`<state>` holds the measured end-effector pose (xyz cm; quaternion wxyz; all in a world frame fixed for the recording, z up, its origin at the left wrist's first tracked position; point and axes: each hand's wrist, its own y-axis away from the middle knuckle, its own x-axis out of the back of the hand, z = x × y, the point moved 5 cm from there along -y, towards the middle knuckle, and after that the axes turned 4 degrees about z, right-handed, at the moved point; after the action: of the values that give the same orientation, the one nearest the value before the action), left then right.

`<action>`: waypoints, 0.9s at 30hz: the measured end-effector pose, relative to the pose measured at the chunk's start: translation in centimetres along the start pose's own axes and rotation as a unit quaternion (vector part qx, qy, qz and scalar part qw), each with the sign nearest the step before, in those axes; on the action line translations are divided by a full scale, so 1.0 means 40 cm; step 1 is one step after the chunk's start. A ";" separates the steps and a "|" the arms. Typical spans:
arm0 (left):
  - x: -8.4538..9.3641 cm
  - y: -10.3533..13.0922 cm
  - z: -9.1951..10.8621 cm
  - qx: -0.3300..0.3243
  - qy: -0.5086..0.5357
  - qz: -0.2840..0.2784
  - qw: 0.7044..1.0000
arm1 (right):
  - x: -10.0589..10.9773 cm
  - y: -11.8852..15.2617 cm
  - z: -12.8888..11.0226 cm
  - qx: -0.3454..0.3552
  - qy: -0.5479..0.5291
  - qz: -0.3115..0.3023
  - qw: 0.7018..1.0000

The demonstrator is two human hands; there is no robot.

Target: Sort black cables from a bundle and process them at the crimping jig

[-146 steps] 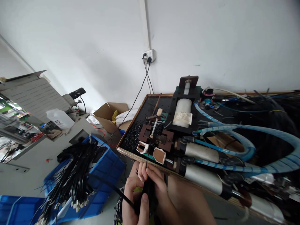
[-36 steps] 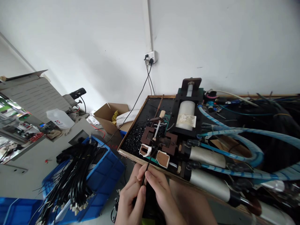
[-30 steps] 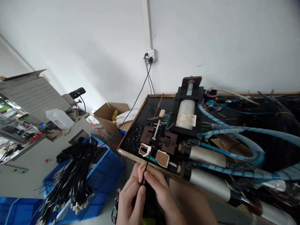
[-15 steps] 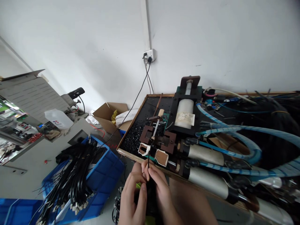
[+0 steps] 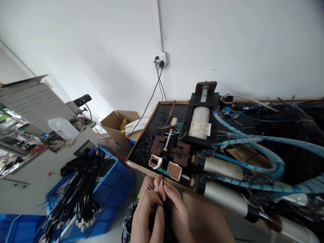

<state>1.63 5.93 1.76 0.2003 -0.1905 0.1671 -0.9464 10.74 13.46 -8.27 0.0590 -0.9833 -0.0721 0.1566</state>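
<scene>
At the lower middle, just in front of the bench edge, my two hands work close together. My right hand [image 5: 174,204] pinches a thin black cable [image 5: 163,173], whose upper end runs up to the brown metal clamp fixture [image 5: 174,152]. My left hand [image 5: 146,214] is curled closed beside it, its fingertips near the same cable. Dark cable strands show behind and below the left fingers, but the palm is hidden. Two white-edged pads, the left pad [image 5: 155,162] and the right pad [image 5: 174,170], flank the cable's upper end.
A blue crate [image 5: 113,189] of black cables stands left. Small black scraps [image 5: 144,145] cover the bench tray's left part. Right are a white cylinder [image 5: 199,123], silver air cylinders [image 5: 222,199] and blue-wrapped hoses [image 5: 275,165]. A cardboard box [image 5: 111,123] sits behind the crate.
Both hands have shifted slightly right and down. The cable's upper part now stands a little farther right between the pads, and dark strand ends show above my left hand.
</scene>
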 end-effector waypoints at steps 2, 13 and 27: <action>-0.007 0.000 0.001 0.005 -0.001 -0.008 1.000 | 0.002 0.002 0.017 -0.027 -0.016 0.004 1.000; -0.001 0.002 -0.010 0.036 -0.008 -0.034 0.999 | 0.032 0.018 -0.033 -0.047 -0.001 -0.021 0.999; 0.010 -0.011 0.018 0.114 0.006 0.045 0.992 | 0.031 0.051 -0.011 -0.002 0.040 -0.048 0.998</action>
<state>1.47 5.96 2.69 0.2627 -0.1534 0.0676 -0.9502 12.29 11.60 -8.50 0.0672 -0.9842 -0.1173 0.1141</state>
